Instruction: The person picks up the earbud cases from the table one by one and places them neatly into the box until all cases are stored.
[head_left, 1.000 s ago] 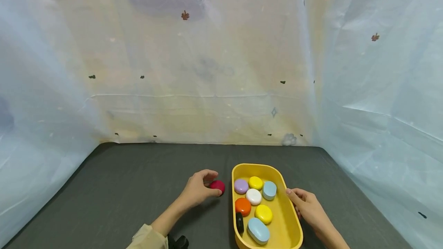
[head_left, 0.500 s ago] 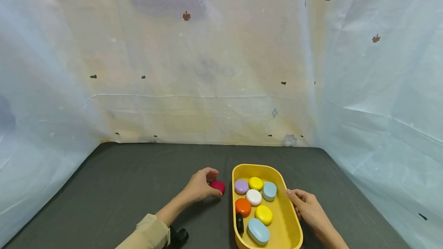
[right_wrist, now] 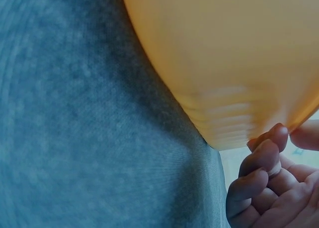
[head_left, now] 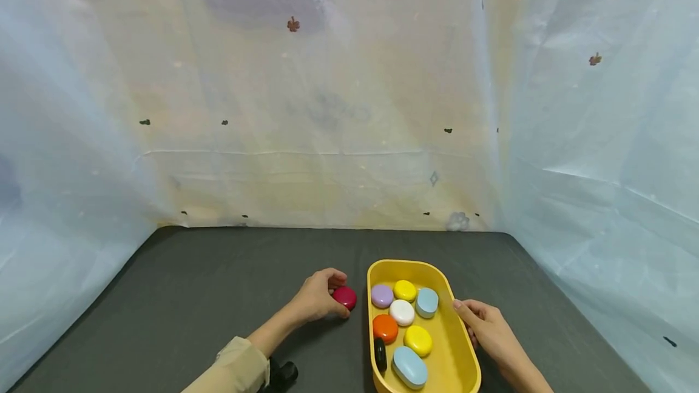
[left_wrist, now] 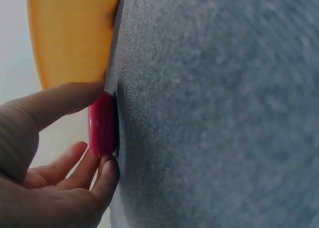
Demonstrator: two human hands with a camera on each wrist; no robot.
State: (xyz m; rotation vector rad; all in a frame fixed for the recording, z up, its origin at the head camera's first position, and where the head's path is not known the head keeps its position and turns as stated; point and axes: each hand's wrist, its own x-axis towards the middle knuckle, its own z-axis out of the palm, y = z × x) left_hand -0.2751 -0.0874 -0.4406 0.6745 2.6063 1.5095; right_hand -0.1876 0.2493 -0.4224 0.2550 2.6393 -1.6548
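A glossy red round piece (head_left: 345, 298), like a smooth thick disc, lies on the dark cloth left of a yellow tray. My left hand (head_left: 319, 296) holds it by its edge, thumb on one side and fingertips on the other; the left wrist view shows the disc (left_wrist: 102, 125) between them, low against the cloth. My right hand (head_left: 486, 326) pinches the right rim of the yellow tray (head_left: 464, 350), thumb on top and fingers curled below, as the right wrist view also shows on the tray wall (right_wrist: 214, 63).
Inside the tray are a purple piece (head_left: 381, 296), yellow pieces (head_left: 418, 341), a white one (head_left: 401, 312), an orange one (head_left: 384, 329), a black one on edge (head_left: 380, 354) and light blue ovals (head_left: 410, 367). Pale plastic sheeting (head_left: 338, 108) stands behind the cloth-covered table (head_left: 218, 296).
The left thumb has moved slightly toward the near side of the red disc, and more of the disc's top shows now. The right hand keeps its grip on the tray rim.
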